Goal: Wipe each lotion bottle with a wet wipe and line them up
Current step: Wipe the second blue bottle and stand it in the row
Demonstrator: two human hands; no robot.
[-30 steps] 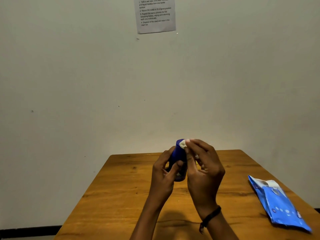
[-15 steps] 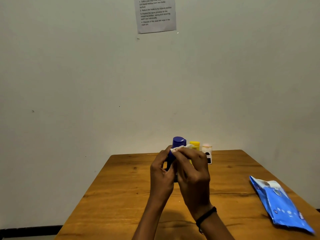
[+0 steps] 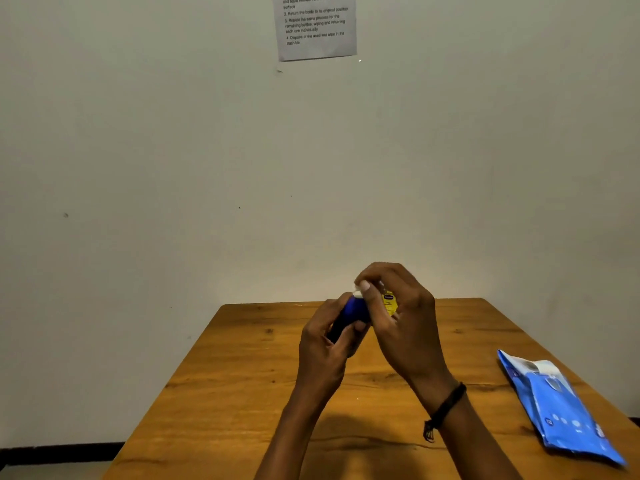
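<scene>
Above the middle of the wooden table (image 3: 242, 375), my left hand (image 3: 325, 348) grips a dark blue lotion bottle (image 3: 353, 311), tilted with its cap end up and to the right. My right hand (image 3: 398, 317) arches over the cap and pinches a small white wet wipe (image 3: 358, 293) against the top of the bottle. A yellow bottle (image 3: 388, 302) stands at the table's far edge and shows only through a gap between my right fingers. Any other bottle back there is hidden behind my right hand.
A blue wet wipe pack (image 3: 557, 407) lies flat near the table's right edge. The table's far edge meets a plain wall that carries a printed instruction sheet (image 3: 315, 26). A black band circles my right wrist.
The blue bottle has tipped from upright to slanted and sits lower in my left hand. My right hand rose over its cap with the wipe, now covering the bottles at the back.
</scene>
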